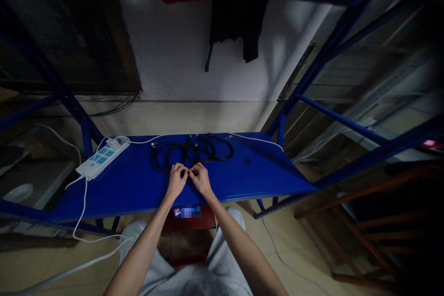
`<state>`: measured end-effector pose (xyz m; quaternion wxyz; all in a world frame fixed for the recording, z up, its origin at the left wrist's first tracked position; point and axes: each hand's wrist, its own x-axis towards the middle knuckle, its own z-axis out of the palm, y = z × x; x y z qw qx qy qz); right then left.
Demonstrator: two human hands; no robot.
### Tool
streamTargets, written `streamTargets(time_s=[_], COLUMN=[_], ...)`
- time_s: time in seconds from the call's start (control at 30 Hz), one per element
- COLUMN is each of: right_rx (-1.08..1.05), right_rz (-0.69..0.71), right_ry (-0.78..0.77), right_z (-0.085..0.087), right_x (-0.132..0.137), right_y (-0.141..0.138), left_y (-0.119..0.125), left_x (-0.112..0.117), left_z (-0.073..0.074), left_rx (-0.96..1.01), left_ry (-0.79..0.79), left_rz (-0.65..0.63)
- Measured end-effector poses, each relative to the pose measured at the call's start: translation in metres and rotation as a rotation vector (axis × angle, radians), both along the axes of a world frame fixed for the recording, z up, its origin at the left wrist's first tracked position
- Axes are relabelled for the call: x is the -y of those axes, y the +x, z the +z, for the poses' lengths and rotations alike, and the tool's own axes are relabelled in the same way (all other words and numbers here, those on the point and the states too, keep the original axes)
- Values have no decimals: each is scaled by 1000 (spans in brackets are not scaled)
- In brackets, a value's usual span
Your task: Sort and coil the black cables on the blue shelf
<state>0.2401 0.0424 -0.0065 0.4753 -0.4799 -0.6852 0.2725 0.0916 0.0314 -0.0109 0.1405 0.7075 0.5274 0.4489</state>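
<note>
Both of my hands are close together above the front of a blue shelf board [121, 189]. My left hand [176, 180] is closed in a pinch, thumb against fingers. Facing it, my right hand [201, 179] pinches too, and the fingertips of the two nearly meet. Whatever lies between them is too small and dark to make out. Just beyond the hands lie several coiled black cables [232, 150] with plugs at their ends. To the right of the coils is a little cluster of small dark pieces [247, 161].
A white power strip [102, 158] with blue sockets sits on the board's left end; white cords run from it. Blue metal posts [281, 129] frame both sides. Below the front edge is a reddish stool [206, 218] with a lit screen. A wooden chair [342, 231] stands at right.
</note>
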Motion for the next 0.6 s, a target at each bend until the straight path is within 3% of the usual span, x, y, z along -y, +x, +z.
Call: streamTargets(time_s=[0.6], right_rx=[40], right_rz=[-8], right_ry=[25], right_z=[1], right_x=[-2], right_y=[0], left_y=[0], left_x=[-3], left_z=[2], left_rx=[19], left_ry=[-26], left_rz=[5])
